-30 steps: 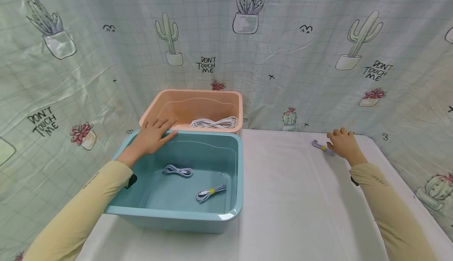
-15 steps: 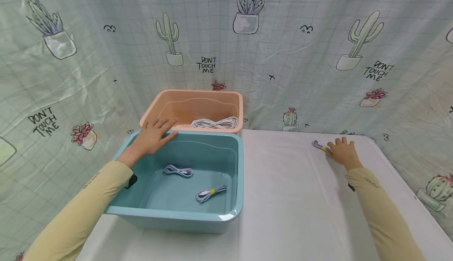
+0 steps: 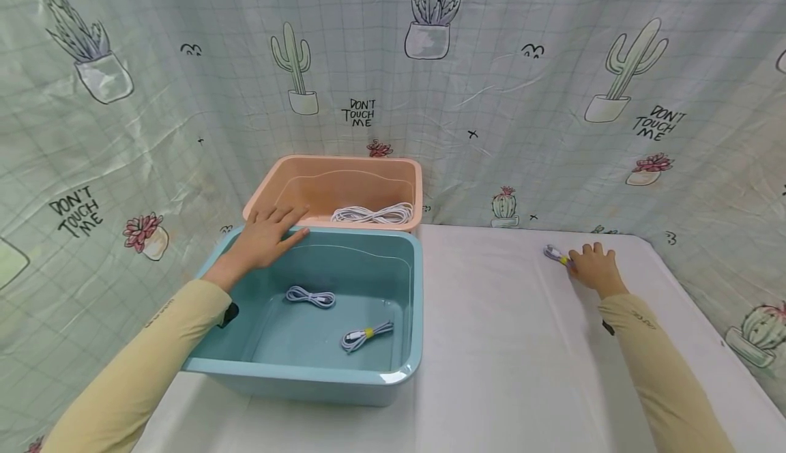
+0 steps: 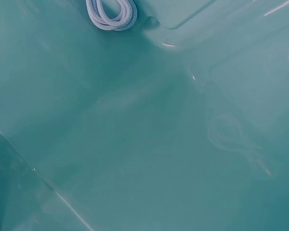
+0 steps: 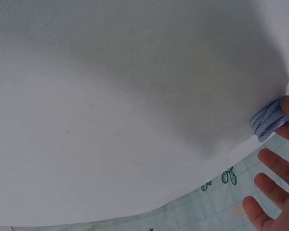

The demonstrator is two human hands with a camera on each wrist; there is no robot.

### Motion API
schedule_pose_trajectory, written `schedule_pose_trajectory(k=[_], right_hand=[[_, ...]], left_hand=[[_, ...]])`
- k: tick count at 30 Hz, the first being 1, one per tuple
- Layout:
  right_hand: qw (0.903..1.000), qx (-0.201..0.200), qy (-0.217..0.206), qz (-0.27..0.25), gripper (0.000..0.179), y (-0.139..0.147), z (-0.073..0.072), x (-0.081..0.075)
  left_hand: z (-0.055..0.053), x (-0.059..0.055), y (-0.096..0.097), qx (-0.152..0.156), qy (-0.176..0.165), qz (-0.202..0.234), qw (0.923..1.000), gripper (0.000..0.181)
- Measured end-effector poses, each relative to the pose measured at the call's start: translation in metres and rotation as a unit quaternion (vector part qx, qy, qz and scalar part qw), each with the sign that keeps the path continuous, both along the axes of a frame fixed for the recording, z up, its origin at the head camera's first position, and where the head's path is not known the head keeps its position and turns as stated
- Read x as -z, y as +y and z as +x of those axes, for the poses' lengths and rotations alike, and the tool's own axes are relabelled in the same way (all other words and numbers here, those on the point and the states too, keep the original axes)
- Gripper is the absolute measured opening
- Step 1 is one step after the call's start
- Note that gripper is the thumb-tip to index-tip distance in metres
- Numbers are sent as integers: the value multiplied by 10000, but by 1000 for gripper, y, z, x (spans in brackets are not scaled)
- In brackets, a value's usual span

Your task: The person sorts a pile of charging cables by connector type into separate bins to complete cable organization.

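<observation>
At the far right of the table, my right hand (image 3: 594, 267) pinches a bundled lavender cable (image 3: 553, 253) with a yellow tie. The right wrist view shows the coiled end of this cable (image 5: 267, 120) between thumb and index finger, the other fingers spread apart. My left hand (image 3: 264, 237) lies with straight fingers over the back left rim of a teal tub (image 3: 295, 370). Two more bundled cables lie on the tub's floor: one coil (image 3: 310, 297) toward the back and one with a yellow tie (image 3: 366, 335) nearer the front right.
Behind the teal tub stands a peach tub (image 3: 350, 166) with white cables (image 3: 373, 214) in it. A white cloth covers the table (image 3: 491, 344). A cactus-print curtain (image 3: 381, 50) hangs close behind and along both sides.
My right hand has lowered slightly to the cable and taken its near end between thumb and index finger. The left hand has stayed in place on the teal tub.
</observation>
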State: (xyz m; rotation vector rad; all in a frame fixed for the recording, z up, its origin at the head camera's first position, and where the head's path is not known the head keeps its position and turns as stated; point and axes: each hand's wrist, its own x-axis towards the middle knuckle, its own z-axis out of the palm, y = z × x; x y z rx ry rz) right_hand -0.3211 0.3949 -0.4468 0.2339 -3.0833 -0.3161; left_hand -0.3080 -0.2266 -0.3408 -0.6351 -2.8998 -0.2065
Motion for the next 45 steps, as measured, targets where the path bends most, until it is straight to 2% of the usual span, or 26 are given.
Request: schedule_pose_trajectory(k=[11, 20, 25, 32, 39, 45], right_hand=[[9990, -356, 251, 131, 32, 3, 5, -10], [9969, -603, 467, -205, 16, 10, 2, -19], [9928, -959, 678, -228, 16, 9, 2, -28], [9855, -1319, 1065, -12, 21, 4, 5, -41], [9748, -1639, 1512, -57, 26, -3, 6, -52], [9781, -1612, 1296, -234, 21, -15, 5, -65]], left_hand=[[-2, 0, 1, 50, 46, 37, 10000, 58], [-2, 1, 0, 108, 60, 28, 9999, 58], [-1, 2, -1, 90, 53, 26, 9999, 58], [0, 2, -1, 66, 34, 5, 10000, 58], [0, 1, -2, 43, 37, 0, 10000, 58], [1, 0, -1, 23, 36, 5, 10000, 58]])
